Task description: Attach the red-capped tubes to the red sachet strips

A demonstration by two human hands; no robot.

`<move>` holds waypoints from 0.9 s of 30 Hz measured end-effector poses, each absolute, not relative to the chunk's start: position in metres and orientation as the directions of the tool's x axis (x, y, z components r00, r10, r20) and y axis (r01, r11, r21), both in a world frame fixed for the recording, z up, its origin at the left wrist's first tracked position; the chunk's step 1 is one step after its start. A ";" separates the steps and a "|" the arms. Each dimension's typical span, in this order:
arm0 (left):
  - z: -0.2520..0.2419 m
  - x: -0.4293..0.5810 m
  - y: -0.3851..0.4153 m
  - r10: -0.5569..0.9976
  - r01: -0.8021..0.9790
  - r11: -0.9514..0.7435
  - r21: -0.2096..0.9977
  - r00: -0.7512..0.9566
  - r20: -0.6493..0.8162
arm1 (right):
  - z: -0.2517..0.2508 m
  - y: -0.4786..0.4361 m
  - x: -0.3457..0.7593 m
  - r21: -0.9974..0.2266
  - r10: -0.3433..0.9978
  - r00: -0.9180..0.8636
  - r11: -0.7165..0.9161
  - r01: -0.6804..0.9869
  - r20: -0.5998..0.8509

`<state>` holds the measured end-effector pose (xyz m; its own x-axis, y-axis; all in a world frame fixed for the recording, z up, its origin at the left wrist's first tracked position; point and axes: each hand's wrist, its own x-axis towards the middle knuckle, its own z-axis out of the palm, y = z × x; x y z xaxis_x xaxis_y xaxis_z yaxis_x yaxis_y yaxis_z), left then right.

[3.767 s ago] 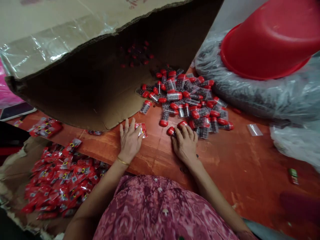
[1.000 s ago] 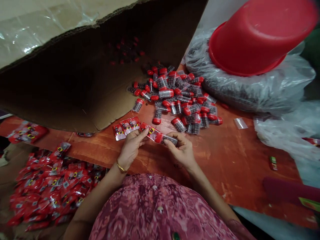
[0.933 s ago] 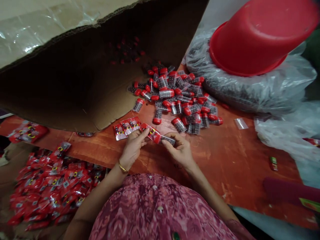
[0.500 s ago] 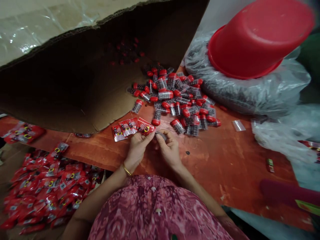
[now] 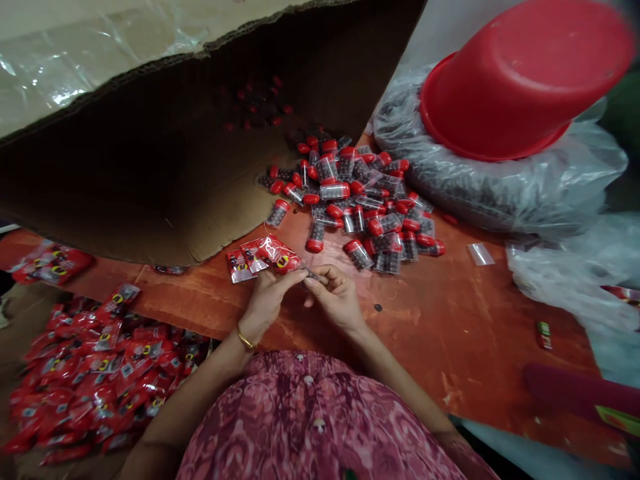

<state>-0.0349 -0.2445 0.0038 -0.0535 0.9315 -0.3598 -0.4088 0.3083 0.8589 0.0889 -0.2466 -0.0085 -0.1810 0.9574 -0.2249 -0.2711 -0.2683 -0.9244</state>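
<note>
My left hand (image 5: 267,301) is closed on a red printed packet (image 5: 286,263), pinching its right end between thumb and finger. My right hand (image 5: 337,298) grips a small clear tube of dark beads (image 5: 315,275), which meets the packet's end. Whether the tube is inside the packet I cannot tell. Under and left of the held packet lie a few flat red packets (image 5: 241,267) on the table. Just beyond my hands spreads a heap of red-capped clear tubes (image 5: 335,191) filled with dark beads.
A large cardboard box (image 5: 220,230) lies open at the left, with more tubes inside. Finished-looking red packets (image 5: 100,373) pile up below the table's left edge. At the right, a red bucket (image 5: 505,87) stands upside down on a plastic bag (image 5: 465,193) of dark material.
The dark-bead tube in my right hand has come up against the end of the packet. My left hand has tilted the packet, and it now covers more of the flat packets.
</note>
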 end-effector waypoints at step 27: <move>0.004 -0.028 -0.249 0.896 -0.555 0.310 0.772 -0.102 -0.432 | -0.012 -0.246 0.082 -0.945 0.942 -0.323 -0.181 -0.273 -0.088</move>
